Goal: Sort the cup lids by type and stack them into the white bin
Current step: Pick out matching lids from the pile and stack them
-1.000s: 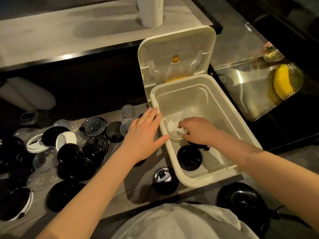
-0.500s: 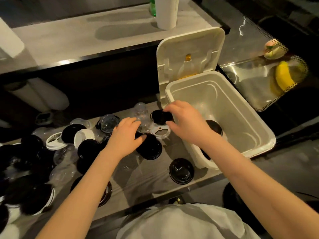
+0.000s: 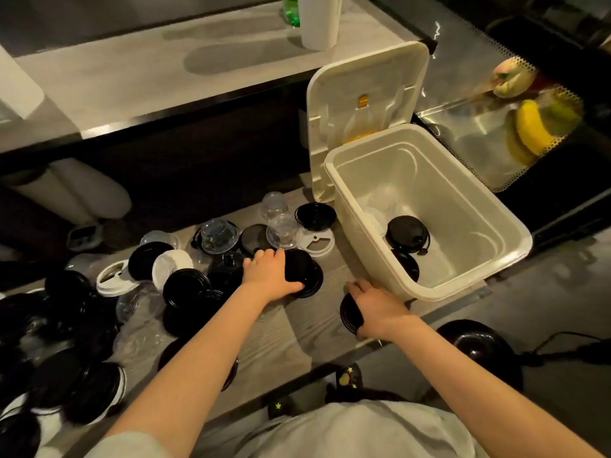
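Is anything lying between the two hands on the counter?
In the head view, only bare wood counter separates the black lid stack that the left hand grips from the black lid that the right hand holds.

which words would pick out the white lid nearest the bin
Start at the white bin on the counter. Just outside its left wall lies a flat white lid. Beside it sit a black lid and a clear dome lid; it alone there is white, with a keyhole-shaped slot.
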Action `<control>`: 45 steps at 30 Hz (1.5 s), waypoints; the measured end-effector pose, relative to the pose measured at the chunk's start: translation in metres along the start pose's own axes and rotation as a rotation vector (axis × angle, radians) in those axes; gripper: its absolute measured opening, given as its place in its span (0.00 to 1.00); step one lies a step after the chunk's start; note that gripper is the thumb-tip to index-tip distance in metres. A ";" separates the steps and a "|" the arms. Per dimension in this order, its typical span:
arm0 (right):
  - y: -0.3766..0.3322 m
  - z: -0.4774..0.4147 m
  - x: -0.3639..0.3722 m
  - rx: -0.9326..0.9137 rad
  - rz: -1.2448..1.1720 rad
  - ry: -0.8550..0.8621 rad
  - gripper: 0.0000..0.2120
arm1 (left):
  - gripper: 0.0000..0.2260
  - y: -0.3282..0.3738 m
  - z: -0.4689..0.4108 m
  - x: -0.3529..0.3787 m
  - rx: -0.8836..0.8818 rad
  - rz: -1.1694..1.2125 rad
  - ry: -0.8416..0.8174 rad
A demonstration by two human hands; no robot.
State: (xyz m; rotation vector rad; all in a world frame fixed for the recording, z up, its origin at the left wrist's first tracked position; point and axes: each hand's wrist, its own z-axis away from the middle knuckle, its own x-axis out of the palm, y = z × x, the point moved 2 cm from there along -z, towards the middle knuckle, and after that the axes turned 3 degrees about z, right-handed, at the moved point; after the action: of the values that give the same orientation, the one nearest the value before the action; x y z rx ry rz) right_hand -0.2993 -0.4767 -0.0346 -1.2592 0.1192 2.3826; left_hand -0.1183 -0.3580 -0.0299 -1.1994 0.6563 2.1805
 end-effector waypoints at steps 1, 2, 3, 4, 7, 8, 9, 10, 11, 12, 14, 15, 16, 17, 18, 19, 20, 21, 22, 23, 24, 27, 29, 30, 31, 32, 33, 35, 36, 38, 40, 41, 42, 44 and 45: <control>0.001 0.001 0.004 -0.001 0.013 -0.015 0.44 | 0.37 0.000 -0.003 0.002 -0.020 -0.001 -0.008; 0.002 0.001 0.007 -0.005 0.022 -0.018 0.44 | 0.37 0.001 -0.005 0.003 -0.032 0.001 -0.013; 0.004 0.000 0.009 -0.004 0.016 -0.003 0.44 | 0.37 0.002 -0.008 0.004 -0.036 0.005 -0.011; 0.006 -0.002 0.011 -0.002 -0.001 0.020 0.44 | 0.37 0.003 -0.010 0.005 -0.035 0.011 -0.002; 0.009 -0.007 0.013 0.003 -0.050 0.062 0.44 | 0.35 0.007 -0.014 0.005 -0.030 0.068 0.021; 0.009 -0.009 0.013 0.002 -0.069 0.073 0.45 | 0.35 0.007 -0.014 0.005 -0.034 0.097 0.022; 0.008 -0.010 0.013 0.004 -0.101 0.089 0.45 | 0.36 0.007 -0.015 0.005 -0.038 0.124 0.023; 0.008 -0.011 0.012 0.009 -0.145 0.109 0.46 | 0.36 0.007 -0.014 0.005 -0.042 0.148 0.030; 0.007 -0.011 0.011 0.016 -0.196 0.137 0.46 | 0.37 0.006 -0.013 0.006 -0.043 0.169 0.039; 0.006 -0.012 0.009 0.023 -0.247 0.169 0.47 | 0.37 0.006 -0.011 0.005 -0.041 0.189 0.052; 0.005 -0.013 0.003 0.027 -0.342 0.224 0.47 | 0.38 0.002 -0.005 0.003 -0.028 0.238 0.081; 0.004 -0.014 0.000 0.023 -0.385 0.243 0.47 | 0.38 0.000 0.000 0.001 -0.018 0.267 0.095; 0.002 -0.014 -0.004 0.018 -0.426 0.259 0.47 | 0.39 -0.002 0.005 -0.003 -0.009 0.296 0.110; 0.000 -0.014 -0.009 0.015 -0.465 0.273 0.47 | 0.40 -0.004 0.011 -0.006 0.001 0.322 0.127; -0.004 -0.013 -0.014 0.006 -0.503 0.295 0.47 | 0.40 -0.008 0.018 -0.011 0.005 0.343 0.151; -0.008 -0.011 -0.019 -0.010 -0.549 0.325 0.46 | 0.40 -0.010 0.025 -0.016 0.008 0.363 0.178; -0.012 -0.009 -0.026 -0.032 -0.604 0.363 0.46 | 0.40 -0.013 0.033 -0.021 0.011 0.389 0.212; -0.017 -0.006 -0.033 -0.061 -0.660 0.410 0.45 | 0.40 -0.016 0.040 -0.027 0.016 0.421 0.249; -0.020 -0.003 -0.041 -0.089 -0.701 0.451 0.44 | 0.40 -0.018 0.047 -0.033 0.024 0.453 0.287; -0.025 0.001 -0.049 -0.117 -0.713 0.491 0.43 | 0.39 -0.020 0.054 -0.040 0.029 0.489 0.326; -0.029 0.005 -0.058 -0.141 -0.707 0.533 0.42 | 0.39 -0.022 0.060 -0.046 0.030 0.529 0.358; -0.036 0.019 -0.087 -0.208 -0.707 0.654 0.39 | 0.38 -0.024 0.071 -0.067 0.056 0.618 0.434; -0.035 0.026 -0.105 -0.232 -0.716 0.734 0.38 | 0.38 -0.021 0.071 -0.081 0.094 0.634 0.493; -0.031 0.028 -0.113 -0.229 -0.719 0.766 0.37 | 0.39 -0.017 0.070 -0.088 0.117 0.641 0.518; -0.026 0.031 -0.120 -0.217 -0.719 0.797 0.37 | 0.39 -0.011 0.068 -0.095 0.140 0.649 0.535; -0.021 0.032 -0.126 -0.201 -0.715 0.820 0.38 | 0.39 -0.005 0.067 -0.101 0.161 0.658 0.544; -0.012 0.034 -0.132 -0.179 -0.708 0.840 0.38 | 0.39 0.003 0.063 -0.107 0.179 0.663 0.545; 0.011 0.035 -0.144 -0.130 -0.694 0.862 0.38 | 0.39 0.020 0.056 -0.117 0.208 0.661 0.546; 0.024 0.036 -0.149 -0.106 -0.682 0.865 0.38 | 0.39 0.029 0.052 -0.121 0.219 0.658 0.547; 0.054 0.031 -0.158 -0.064 -0.659 0.839 0.39 | 0.39 0.046 0.045 -0.125 0.233 0.651 0.554; 0.084 0.022 -0.163 -0.043 -0.668 0.729 0.39 | 0.39 0.063 0.038 -0.128 0.226 0.665 0.556; 0.098 0.017 -0.164 -0.038 -0.667 0.655 0.39 | 0.39 0.072 0.034 -0.129 0.215 0.672 0.555; 0.110 0.011 -0.165 -0.034 -0.643 0.577 0.40 | 0.39 0.081 0.031 -0.129 0.205 0.672 0.555; 0.126 -0.001 -0.162 -0.043 -0.538 0.430 0.41 | 0.39 0.095 0.025 -0.127 0.204 0.651 0.543; 0.134 -0.007 -0.160 -0.057 -0.465 0.357 0.41 | 0.39 0.105 0.021 -0.124 0.199 0.640 0.529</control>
State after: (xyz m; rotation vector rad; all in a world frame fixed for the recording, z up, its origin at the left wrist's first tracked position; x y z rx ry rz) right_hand -0.2716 -0.6532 0.0725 -1.5347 -0.1236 1.7691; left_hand -0.1462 -0.4494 0.1034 -1.6293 1.6259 2.1878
